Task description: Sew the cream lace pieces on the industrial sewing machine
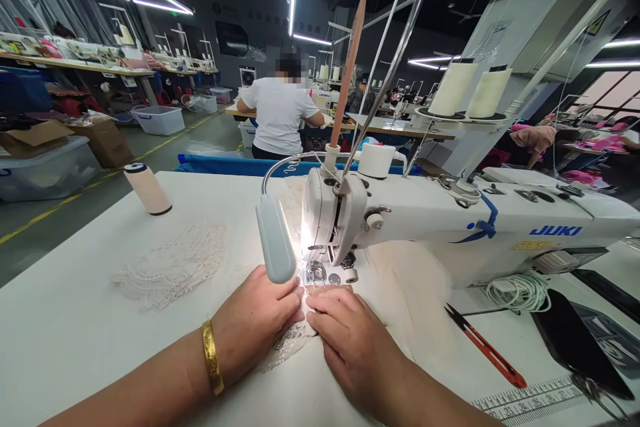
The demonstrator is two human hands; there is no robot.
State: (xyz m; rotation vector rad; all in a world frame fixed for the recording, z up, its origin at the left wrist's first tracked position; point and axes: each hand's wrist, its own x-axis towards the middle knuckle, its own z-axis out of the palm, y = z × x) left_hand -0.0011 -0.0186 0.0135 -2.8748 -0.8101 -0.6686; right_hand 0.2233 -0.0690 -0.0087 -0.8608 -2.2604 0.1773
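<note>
A piece of pale lace (287, 345) lies under both hands, just in front of the needle area of a white sewing machine (410, 210). My left hand (260, 320), with a gold bangle at the wrist, presses its fingers together on the lace's left side. My right hand (350, 333) has its fingers bent and close together on the right side of the fabric, close to the presser foot (316, 272). A grey lamp (276, 240) lights the sewing spot and hides part of the left fingertips. Sheer cream fabric (405, 287) spreads to the right under the machine arm.
A stack of lace pieces (173, 263) and a peach thread spool (149, 189) lie on the left of the table. At right are red thread snips (485, 345), a clear ruler (530, 401), a black phone (575, 340) and coiled cord (517, 291). A person in white (281, 113) sits ahead.
</note>
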